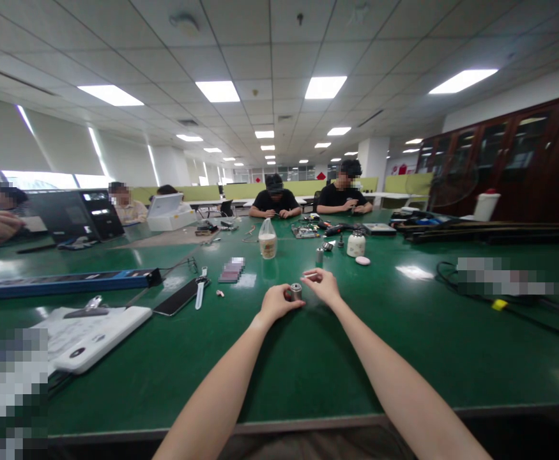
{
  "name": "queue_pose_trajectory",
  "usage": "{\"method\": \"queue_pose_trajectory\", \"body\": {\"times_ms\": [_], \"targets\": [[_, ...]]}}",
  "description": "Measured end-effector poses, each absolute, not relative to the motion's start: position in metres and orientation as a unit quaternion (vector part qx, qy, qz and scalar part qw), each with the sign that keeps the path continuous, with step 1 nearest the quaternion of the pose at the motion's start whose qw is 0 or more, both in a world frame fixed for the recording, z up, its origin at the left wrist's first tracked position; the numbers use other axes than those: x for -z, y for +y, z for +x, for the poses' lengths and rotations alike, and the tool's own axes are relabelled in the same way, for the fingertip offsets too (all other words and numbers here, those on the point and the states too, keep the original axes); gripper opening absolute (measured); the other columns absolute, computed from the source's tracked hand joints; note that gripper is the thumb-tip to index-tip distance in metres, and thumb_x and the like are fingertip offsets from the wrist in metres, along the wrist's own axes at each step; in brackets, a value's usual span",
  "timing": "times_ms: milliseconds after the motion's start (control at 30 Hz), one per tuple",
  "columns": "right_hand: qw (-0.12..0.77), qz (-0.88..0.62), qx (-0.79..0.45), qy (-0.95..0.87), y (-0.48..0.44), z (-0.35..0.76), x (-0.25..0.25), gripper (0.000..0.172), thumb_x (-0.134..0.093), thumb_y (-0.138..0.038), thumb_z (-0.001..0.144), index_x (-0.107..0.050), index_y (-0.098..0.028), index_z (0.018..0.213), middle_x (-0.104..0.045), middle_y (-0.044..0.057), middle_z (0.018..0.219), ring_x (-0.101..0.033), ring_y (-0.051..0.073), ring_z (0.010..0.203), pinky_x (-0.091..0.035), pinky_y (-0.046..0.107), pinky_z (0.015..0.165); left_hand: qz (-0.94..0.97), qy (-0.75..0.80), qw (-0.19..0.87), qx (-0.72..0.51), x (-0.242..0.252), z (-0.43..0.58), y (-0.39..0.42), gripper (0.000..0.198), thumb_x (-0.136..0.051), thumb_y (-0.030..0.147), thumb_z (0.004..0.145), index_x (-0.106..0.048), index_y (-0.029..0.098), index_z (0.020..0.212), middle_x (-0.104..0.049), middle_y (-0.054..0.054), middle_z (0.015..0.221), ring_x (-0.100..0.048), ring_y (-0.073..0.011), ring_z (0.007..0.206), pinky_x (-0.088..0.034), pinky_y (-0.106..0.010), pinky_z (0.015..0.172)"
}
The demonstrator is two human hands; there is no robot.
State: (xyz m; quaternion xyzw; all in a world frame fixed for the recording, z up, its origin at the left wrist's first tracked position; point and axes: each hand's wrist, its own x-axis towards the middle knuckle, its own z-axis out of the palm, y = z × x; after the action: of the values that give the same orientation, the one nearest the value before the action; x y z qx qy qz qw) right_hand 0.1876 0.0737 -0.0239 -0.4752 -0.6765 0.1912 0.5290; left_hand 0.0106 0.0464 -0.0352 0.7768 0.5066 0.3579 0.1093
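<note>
My left hand [279, 303] is wrapped round a small metal cylinder [296, 292] that stands upright on the green table [317, 358]. Just right of the cylinder and slightly above it, my right hand [322, 285] has its thumb and fingertips close together; whatever they hold, if anything, is too small to make out. A second metal cylinder [319, 257] stands beyond my right hand. Further back, small dark metal parts [328, 246] lie beside a patterned white jar [356, 244], with a pale round lid [363, 260] in front of it.
A bagged cup [268, 245] stands ahead. Left are a phone [177, 298], a watch [200, 294], a clipboard [92, 319] and a blue bar [63, 283]. Cables [523, 319] lie right. Two people [275, 199] sit opposite; other people's hands show at both edges.
</note>
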Motion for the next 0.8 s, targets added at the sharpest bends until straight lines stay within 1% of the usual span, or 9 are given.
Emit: {"method": "queue_pose_trajectory", "body": {"times_ms": [67,167,233,333,433,533,600,700,800], "targets": [[0.530,-0.437,-0.212,-0.695,0.070,0.178,0.018,0.024,-0.071,-0.034,0.071,-0.070,-0.018,0.089,-0.075,0.004,0.076,-0.071,0.019,0.072,-0.055,0.028,0.066,0.776,0.508,0.113,-0.356,0.034,0.011,0.046,0.045,-0.075,0.056,0.060,-0.070,0.017,0.083,-0.069,-0.003,0.072,-0.062,-0.0184,0.064,-0.039,-0.025,0.055],[0.522,-0.402,-0.224,-0.718,0.065,0.168,0.016,0.018,-0.071,-0.030,0.070,-0.070,-0.019,0.085,-0.074,0.003,0.073,-0.070,0.019,0.069,-0.056,0.029,0.066,0.776,0.510,0.121,-0.351,0.033,0.011,0.045,0.045,-0.075,0.055,0.059,-0.071,0.017,0.084,-0.069,-0.003,0.071,-0.061,-0.0177,0.062,-0.039,-0.024,0.055],[0.514,-0.405,-0.212,-0.726,0.063,0.166,0.016,0.013,-0.070,-0.027,0.071,-0.071,-0.020,0.082,-0.074,0.003,0.074,-0.070,0.018,0.070,-0.056,0.030,0.067,0.776,0.508,0.124,-0.352,0.032,0.011,0.045,0.046,-0.075,0.054,0.059,-0.071,0.017,0.087,-0.069,-0.002,0.071,-0.061,-0.0176,0.063,-0.039,-0.024,0.055],[0.507,-0.415,-0.197,-0.729,0.060,0.166,0.016,0.012,-0.070,-0.026,0.071,-0.071,-0.021,0.082,-0.074,0.002,0.074,-0.070,0.018,0.071,-0.055,0.029,0.068,0.777,0.505,0.124,-0.355,0.032,0.011,0.045,0.046,-0.075,0.053,0.060,-0.072,0.018,0.090,-0.069,-0.002,0.071,-0.061,-0.0175,0.063,-0.039,-0.024,0.056],[0.503,-0.434,-0.178,-0.726,0.057,0.167,0.014,0.014,-0.070,-0.030,0.072,-0.071,-0.022,0.084,-0.073,0.001,0.070,-0.069,0.018,0.068,-0.053,0.027,0.064,0.781,0.502,0.115,-0.353,0.033,0.011,0.046,0.046,-0.075,0.054,0.060,-0.071,0.018,0.087,-0.068,-0.002,0.070,-0.061,-0.0171,0.062,-0.039,-0.024,0.055],[0.510,-0.469,-0.147,-0.706,0.054,0.168,0.010,0.021,-0.068,-0.040,0.074,-0.071,-0.022,0.085,-0.069,-0.001,0.062,-0.066,0.017,0.059,-0.049,0.025,0.057,0.779,0.507,0.108,-0.352,0.034,0.011,0.047,0.045,-0.074,0.057,0.060,-0.069,0.017,0.080,-0.067,-0.002,0.068,-0.059,-0.0164,0.060,-0.037,-0.024,0.054],[0.522,-0.482,-0.129,-0.692,0.055,0.169,0.009,0.024,-0.066,-0.043,0.075,-0.070,-0.022,0.087,-0.067,-0.002,0.059,-0.064,0.016,0.057,-0.048,0.025,0.056,0.778,0.508,0.108,-0.353,0.035,0.011,0.047,0.045,-0.074,0.058,0.059,-0.068,0.017,0.077,-0.067,-0.002,0.067,-0.059,-0.0164,0.060,-0.036,-0.024,0.053],[0.542,-0.462,-0.137,-0.689,0.058,0.169,0.010,0.024,-0.065,-0.041,0.076,-0.069,-0.022,0.091,-0.070,0.000,0.068,-0.066,0.017,0.064,-0.051,0.027,0.061,0.778,0.506,0.112,-0.356,0.035,0.010,0.047,0.045,-0.074,0.058,0.059,-0.068,0.017,0.078,-0.067,-0.002,0.069,-0.060,-0.0169,0.061,-0.037,-0.024,0.054],[0.556,-0.412,-0.209,-0.691,0.061,0.167,0.012,0.019,-0.057,-0.032,0.082,-0.067,-0.021,0.095,-0.074,0.003,0.084,-0.070,0.017,0.077,-0.055,0.029,0.070,0.778,0.506,0.113,-0.356,0.035,0.010,0.047,0.044,-0.075,0.057,0.059,-0.068,0.018,0.079,-0.068,-0.002,0.070,-0.060,-0.0167,0.061,-0.037,-0.024,0.054]]}}
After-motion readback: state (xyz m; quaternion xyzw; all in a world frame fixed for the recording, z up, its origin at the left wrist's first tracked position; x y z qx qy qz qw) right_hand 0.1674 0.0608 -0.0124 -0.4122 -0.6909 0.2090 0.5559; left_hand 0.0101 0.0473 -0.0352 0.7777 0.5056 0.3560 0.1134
